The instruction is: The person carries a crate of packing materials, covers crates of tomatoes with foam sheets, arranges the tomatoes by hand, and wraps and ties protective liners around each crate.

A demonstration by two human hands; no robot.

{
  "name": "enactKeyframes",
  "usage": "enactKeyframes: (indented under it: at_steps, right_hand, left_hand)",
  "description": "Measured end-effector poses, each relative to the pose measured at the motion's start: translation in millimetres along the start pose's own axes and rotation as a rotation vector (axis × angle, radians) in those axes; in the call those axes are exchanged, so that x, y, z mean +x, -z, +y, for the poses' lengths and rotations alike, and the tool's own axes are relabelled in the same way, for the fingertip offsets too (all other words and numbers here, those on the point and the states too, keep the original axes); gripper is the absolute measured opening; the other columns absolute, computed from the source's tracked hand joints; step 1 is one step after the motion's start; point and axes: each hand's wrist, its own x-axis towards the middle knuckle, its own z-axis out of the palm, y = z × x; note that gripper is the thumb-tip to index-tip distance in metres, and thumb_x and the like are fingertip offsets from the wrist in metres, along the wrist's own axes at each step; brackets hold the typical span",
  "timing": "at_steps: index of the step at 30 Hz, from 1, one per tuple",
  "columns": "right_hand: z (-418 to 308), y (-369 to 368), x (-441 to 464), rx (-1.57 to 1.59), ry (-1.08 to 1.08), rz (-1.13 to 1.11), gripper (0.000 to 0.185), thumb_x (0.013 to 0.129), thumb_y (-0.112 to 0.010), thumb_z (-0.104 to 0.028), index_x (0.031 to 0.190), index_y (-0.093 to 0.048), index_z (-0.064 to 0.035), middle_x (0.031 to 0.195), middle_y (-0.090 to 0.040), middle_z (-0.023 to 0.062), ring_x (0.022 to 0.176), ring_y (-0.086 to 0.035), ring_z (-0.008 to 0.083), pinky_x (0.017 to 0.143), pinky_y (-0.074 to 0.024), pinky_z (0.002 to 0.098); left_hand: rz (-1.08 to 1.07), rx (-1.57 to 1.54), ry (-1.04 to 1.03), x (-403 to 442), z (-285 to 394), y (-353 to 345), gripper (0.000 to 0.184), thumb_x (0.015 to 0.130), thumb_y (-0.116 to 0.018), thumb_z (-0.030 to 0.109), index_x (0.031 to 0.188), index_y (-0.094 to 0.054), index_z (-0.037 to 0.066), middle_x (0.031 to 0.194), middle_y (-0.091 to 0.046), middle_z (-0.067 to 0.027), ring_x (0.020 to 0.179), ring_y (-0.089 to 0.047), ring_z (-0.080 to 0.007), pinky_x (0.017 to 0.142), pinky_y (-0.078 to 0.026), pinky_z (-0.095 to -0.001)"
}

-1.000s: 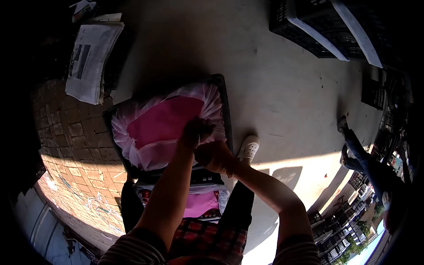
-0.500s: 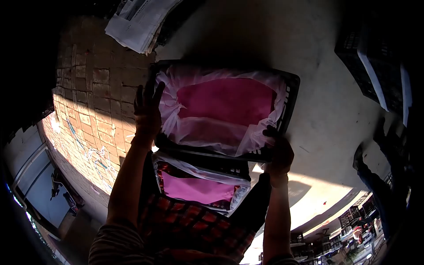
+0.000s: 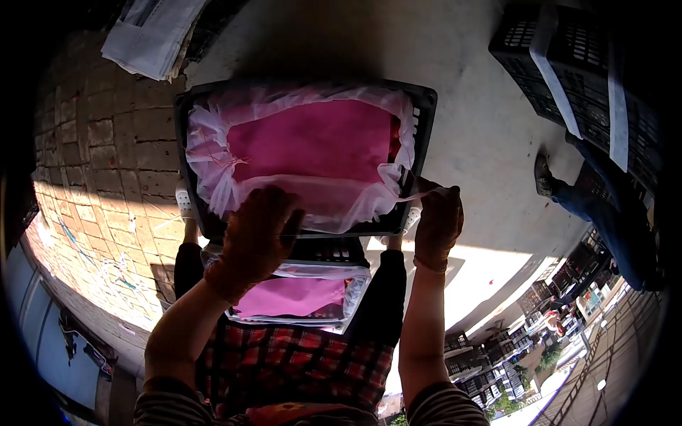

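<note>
A black plastic crate stands before me, lined with thin translucent plastic film. A flat pink sheet covers most of what is inside. My right hand, gloved, is beside the crate's near right corner, pinching a stretched strand of the film. My left hand, also gloved, hovers over the near rim with thumb and fingers apart; nothing shows in it. Closer to my body is a second lined crate with another pink sheet, partly hidden by my left forearm.
Black crates with white strips rise at the upper right. Beside them is another person's leg. A stack of white paper sheets lies at the upper left, near brick paving. More crates stand at the lower right.
My left hand has left the crate's left side and come to its near rim. My right hand has moved off the near right corner, pulling film outward. The view has shifted.
</note>
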Motion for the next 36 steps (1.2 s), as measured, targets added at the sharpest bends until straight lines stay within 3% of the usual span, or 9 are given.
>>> enactKeyframes:
  at_steps: [3,4,7,13,18,22,27,30,36]
  right_hand:
    - [-9.7,-0.6,-3.6,0.184,-0.189,-0.044,0.020,0.094,-0.044,-0.011,0.090,-0.056,0.0051,0.092,-0.062,0.0098,0.083,-0.056,0.0147,0.071,-0.0457,0.0268]
    - [-12.1,-0.1,-4.4,0.479,-0.490,-0.072,0.026,0.096,-0.041,-0.014,0.090,-0.058,0.0048,0.092,-0.063,0.0093,0.084,-0.057,0.0147,0.073,-0.0455,0.0269]
    - [-4.6,-3.4,-12.8,0.410,-0.377,-0.102,0.029,0.095,-0.045,-0.022,0.098,-0.061,0.0019,0.092,-0.064,0.0080,0.081,-0.060,0.0171,0.077,-0.0462,0.0271]
    - [-21.4,5.1,-3.6,0.906,-0.806,-0.031,0.025,0.094,-0.049,-0.024,0.093,-0.060,-0.0015,0.086,-0.062,0.0036,0.083,-0.058,0.0132,0.074,-0.0443,0.0243]
    - [4.7,-31.4,-41.3,0.223,-0.476,-0.021,0.023,0.096,-0.045,-0.021,0.082,-0.055,-0.0048,0.073,-0.051,-0.0002,0.063,-0.046,0.0081,0.055,-0.0389,0.0240]
    - [-50.1,-16.8,-27.1,0.357,-0.201,-0.158,0.015,0.093,-0.043,-0.005,0.081,-0.051,0.0016,0.072,-0.052,0.0073,0.061,-0.050,0.0146,0.051,-0.0412,0.0286]
    - [-29.0,-18.9,-19.7,0.111,0.124,-0.101,0.009,0.080,-0.049,0.010,0.087,-0.053,0.0056,0.080,-0.053,0.0135,0.069,-0.054,0.0252,0.057,-0.0457,0.0306]
    - [-36.0,-4.3,-23.5,0.233,-0.048,-0.166,0.007,0.080,-0.057,-0.003,0.086,-0.056,-0.0013,0.084,-0.057,0.0116,0.082,-0.054,0.0305,0.073,-0.0425,0.0397]
    - [-65.2,-9.7,-25.2,0.197,-0.083,-0.368,0.021,0.088,-0.052,-0.016,0.098,-0.060,0.0003,0.085,-0.061,0.0096,0.082,-0.058,0.0231,0.080,-0.0439,0.0381]
  left_hand:
    - [-0.216,-0.481,-0.263,20.2,31.8,-103.7,0.029,0.087,-0.062,0.024,0.109,-0.053,0.006,0.094,-0.059,-0.0108,0.086,-0.059,-0.0262,0.073,-0.050,-0.0389]
    - [-0.209,-0.723,-0.063,37.5,51.4,-110.5,0.032,0.089,-0.056,0.030,0.110,-0.052,0.006,0.094,-0.059,-0.0106,0.086,-0.059,-0.0252,0.074,-0.049,-0.0373]
    - [-0.178,-1.071,0.264,71.5,86.8,-132.9,0.032,0.089,-0.052,0.032,0.106,-0.054,0.005,0.091,-0.060,-0.0112,0.084,-0.059,-0.0250,0.077,-0.048,-0.0373]
    - [-0.160,-0.244,0.040,68.9,78.8,-154.5,0.019,0.082,-0.053,0.020,0.090,-0.059,0.004,0.081,-0.062,-0.0139,0.080,-0.061,-0.0272,0.082,-0.047,-0.0425]
    - [0.129,0.102,-0.125,89.6,58.3,-181.4,0.015,0.080,-0.053,0.017,0.080,-0.061,0.003,0.072,-0.062,-0.0154,0.073,-0.061,-0.0287,0.077,-0.049,-0.0419]
    - [0.221,0.667,-0.293,104.6,-15.2,-211.0,0.033,0.086,-0.052,0.035,0.078,-0.059,0.003,0.065,-0.058,-0.0127,0.061,-0.058,-0.0244,0.062,-0.049,-0.0345]
    - [-0.409,-2.134,0.694,102.4,-2.7,-156.6,0.049,0.091,-0.045,0.051,0.080,-0.058,0.005,0.068,-0.057,-0.0055,0.064,-0.055,-0.0187,0.064,-0.047,-0.0297]
    - [-0.564,-1.905,1.053,101.4,62.5,-107.6,0.043,0.093,-0.045,0.046,0.092,-0.057,0.006,0.076,-0.058,-0.0056,0.068,-0.056,-0.0203,0.067,-0.048,-0.0285]
    - [-0.218,-2.728,-0.062,108.4,-9.7,-179.0,0.047,0.090,-0.053,0.042,0.117,-0.053,0.003,0.096,-0.063,-0.0085,0.092,-0.061,-0.0228,0.083,-0.048,-0.0324]
